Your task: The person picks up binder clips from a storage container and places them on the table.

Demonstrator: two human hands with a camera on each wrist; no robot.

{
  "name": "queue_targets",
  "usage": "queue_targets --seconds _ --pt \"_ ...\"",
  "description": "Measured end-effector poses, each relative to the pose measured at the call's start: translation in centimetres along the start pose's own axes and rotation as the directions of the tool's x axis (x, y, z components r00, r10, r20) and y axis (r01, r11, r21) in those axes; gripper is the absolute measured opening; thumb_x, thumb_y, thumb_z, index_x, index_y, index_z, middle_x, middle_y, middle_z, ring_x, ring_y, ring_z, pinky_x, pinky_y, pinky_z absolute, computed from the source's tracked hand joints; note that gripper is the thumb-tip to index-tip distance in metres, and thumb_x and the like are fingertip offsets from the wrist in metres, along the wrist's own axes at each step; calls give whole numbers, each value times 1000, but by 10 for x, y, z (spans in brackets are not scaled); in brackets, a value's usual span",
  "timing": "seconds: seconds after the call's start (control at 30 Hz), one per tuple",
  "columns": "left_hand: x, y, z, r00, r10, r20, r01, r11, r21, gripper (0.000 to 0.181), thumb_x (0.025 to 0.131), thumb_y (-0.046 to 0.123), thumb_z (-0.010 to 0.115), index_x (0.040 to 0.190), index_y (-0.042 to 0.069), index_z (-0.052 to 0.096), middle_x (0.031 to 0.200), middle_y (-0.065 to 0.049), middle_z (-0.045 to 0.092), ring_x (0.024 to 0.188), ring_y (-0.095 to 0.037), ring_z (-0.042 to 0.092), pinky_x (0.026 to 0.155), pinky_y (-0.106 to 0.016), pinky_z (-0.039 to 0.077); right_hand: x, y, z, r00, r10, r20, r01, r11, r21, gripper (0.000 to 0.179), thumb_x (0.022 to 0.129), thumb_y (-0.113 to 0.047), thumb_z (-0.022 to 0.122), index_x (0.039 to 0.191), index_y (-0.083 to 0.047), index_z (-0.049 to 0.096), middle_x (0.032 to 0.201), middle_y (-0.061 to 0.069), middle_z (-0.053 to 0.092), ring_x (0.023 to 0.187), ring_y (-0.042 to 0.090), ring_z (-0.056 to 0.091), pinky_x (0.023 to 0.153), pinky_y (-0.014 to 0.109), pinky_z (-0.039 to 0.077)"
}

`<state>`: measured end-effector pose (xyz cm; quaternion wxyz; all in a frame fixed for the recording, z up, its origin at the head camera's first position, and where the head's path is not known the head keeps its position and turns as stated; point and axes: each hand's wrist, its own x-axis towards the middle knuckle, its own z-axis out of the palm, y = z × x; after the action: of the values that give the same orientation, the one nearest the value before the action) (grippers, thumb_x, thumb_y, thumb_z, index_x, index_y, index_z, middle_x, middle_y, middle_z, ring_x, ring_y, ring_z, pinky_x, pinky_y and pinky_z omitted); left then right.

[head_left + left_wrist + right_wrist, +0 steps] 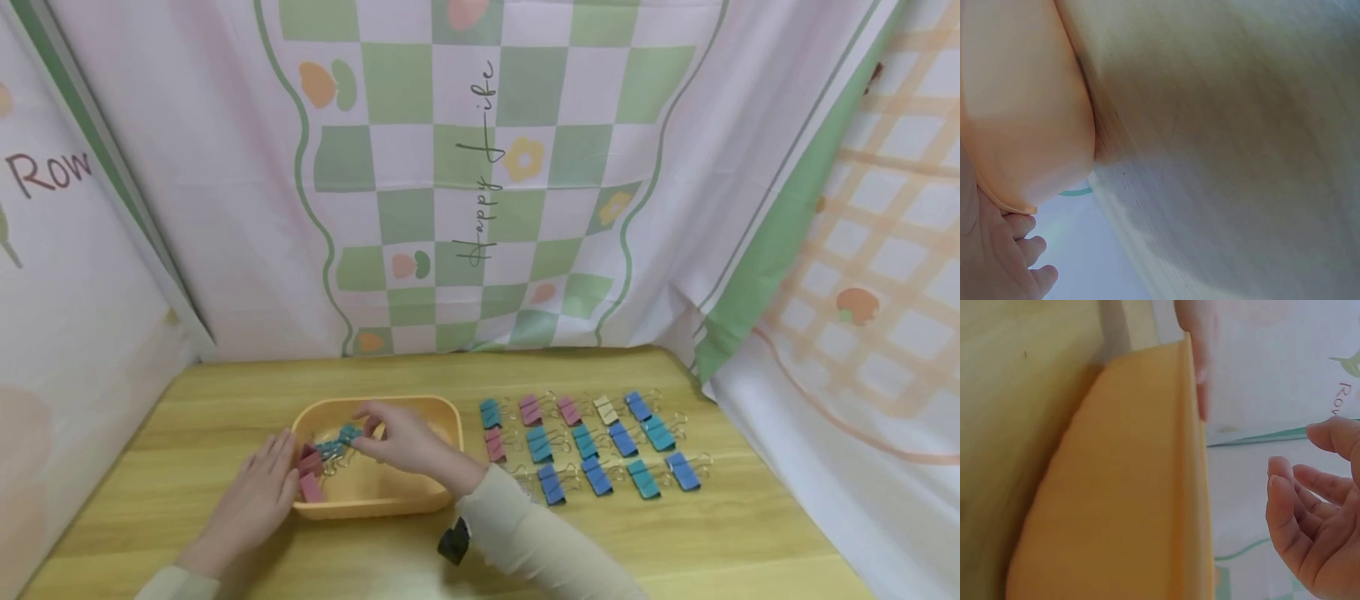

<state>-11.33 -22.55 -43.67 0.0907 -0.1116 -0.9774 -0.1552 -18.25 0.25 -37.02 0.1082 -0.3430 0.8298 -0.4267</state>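
A yellow plastic tray (382,507) holds a few binder clips at its left end: a teal binder clip (348,434), another teal one beside it, and pink binder clips (311,489) against the left wall. My left hand (255,492) rests along the tray's left rim with fingers extended; the left wrist view shows its fingertips at the rim. Over the tray, my right hand (405,437) reaches in from the right, fingertips close to the teal clip. In the right wrist view, thumb and bent fingers (1282,500) stand apart with nothing between them.
Right of the tray, binder clips lie in rows on the wooden table (600,542): blue ones (551,485), teal ones (643,479), pink ones (531,410) and a cream one (605,410). A checked curtain (480,208) hangs behind the table, with more cloth at both sides.
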Motion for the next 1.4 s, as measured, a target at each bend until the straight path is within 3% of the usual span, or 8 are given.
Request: queue_targets --seconds 0.33,0.63,0.9,1.23,1.4 --pt "0 2 -1 1000 10 -23 -10 1000 -4 52 98 19 38 137 -13 27 143 -28 24 129 -46 22 102 -60 19 11 6 28 999 26 43 -32 989 146 29 85 -6 65 112 0 58 76 -3 56 53 7 53 47 19 50" --pt "1 1 -1 1000 -10 7 11 999 -33 52 99 21 34 138 -13 24 144 -29 21 130 -46 19 103 -60 17 15 8 45 995 56 78 -66 988 139 24 86 -9 64 110 -3 61 75 -5 53 54 7 54 48 18 49" --pt "0 1 0 1000 18 -18 -18 1000 -3 51 99 19 35 137 -14 27 143 -29 24 129 -46 22 102 -60 18 20 8 55 984 122 128 -146 970 194 22 86 -9 64 107 -6 64 72 -2 55 50 12 54 44 23 49" --pt "0 1 -1 1000 -6 9 6 1000 -16 52 99 21 35 138 -13 26 144 -28 23 130 -46 21 103 -59 17 25 18 68 982 159 100 -173 971 162 8 84 -8 65 92 -6 66 64 1 58 51 18 57 44 20 46" --pt "1 3 -3 1000 -16 16 16 1000 -18 53 99 21 35 138 -13 25 144 -28 22 130 -46 20 103 -59 17 26 22 71 980 185 68 -194 967 166 5 84 -5 64 79 -6 63 63 -4 56 51 13 54 46 21 48"
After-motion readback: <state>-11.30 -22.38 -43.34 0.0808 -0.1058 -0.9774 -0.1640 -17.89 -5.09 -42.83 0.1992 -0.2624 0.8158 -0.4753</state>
